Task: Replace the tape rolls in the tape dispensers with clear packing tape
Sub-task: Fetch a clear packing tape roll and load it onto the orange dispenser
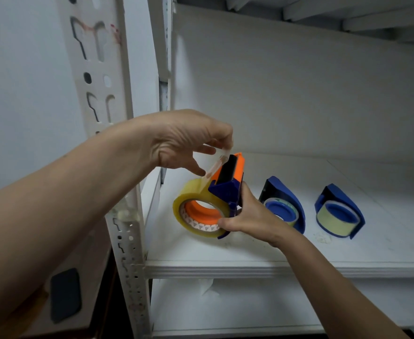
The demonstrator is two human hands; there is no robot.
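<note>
1. Head view: the right hand (247, 216) clamps the orange-and-blue tape dispenser (228, 187) near the shelf (225, 267) front-left corner.
2. The left hand (189, 140) pinches the clear packing tape (196, 206) free end (219, 162), stretched up toward the cutter, which lies just beside the left fingers.

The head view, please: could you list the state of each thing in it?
Orange dispenser: loaded, held above the shelf.
Clear tape roll: mounted, end pulled up.
Left hand: pinching the tape end.
Right hand: gripping the dispenser.
Two blue dispensers: loaded, resting on the shelf.
</note>
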